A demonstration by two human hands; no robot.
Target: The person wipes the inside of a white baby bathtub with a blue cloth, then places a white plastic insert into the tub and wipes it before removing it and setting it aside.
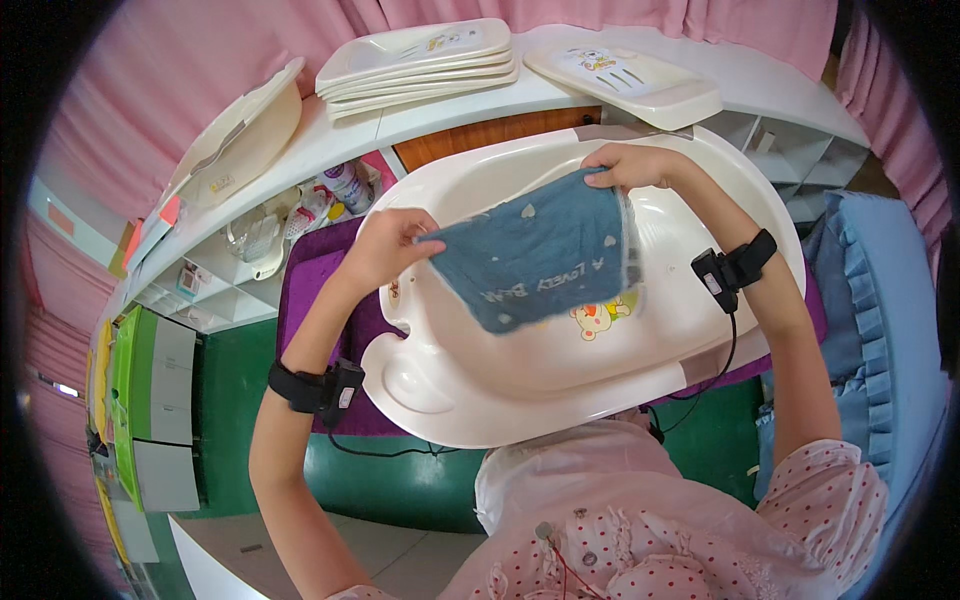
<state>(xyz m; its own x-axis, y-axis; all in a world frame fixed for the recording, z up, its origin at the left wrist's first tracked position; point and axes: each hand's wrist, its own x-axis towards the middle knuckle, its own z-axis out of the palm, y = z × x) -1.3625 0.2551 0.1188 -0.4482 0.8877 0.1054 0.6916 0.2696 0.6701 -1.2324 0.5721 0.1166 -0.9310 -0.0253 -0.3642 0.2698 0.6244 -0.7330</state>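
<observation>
Blue cloth spread between two hands over a white baby bath

Seen from above, a person's two bare hands held up a dark blue cloth [545,255] with pale hearts and white lettering. It hung over the inside of a large white baby bath [480,410], hiding part of a cartoon bear [592,320] on the bath's inner surface. The left hand [388,245] pinched the upper left corner between thumb and fingers; the right hand [635,168] gripped the upper right end the same way, so both were closed on fabric. The top edge was stretched nearly straight, sloping upward to the right, while the lower part hung free (whether it touched the bath, one could not tell).

For a tidy spread, an even pull at both ends seemed best, firm enough to flatten creases but not so hard as to skew the fabric. Bringing the hands level would probably have straightened the hang. Each forearm wore a black strap, the left strap [318,388] and the right strap [735,270], with a trailing cord; slow, wide arm movements looked wise, since the right cord [733,335] dangled close to the bath's near side and could have snagged.
</observation>
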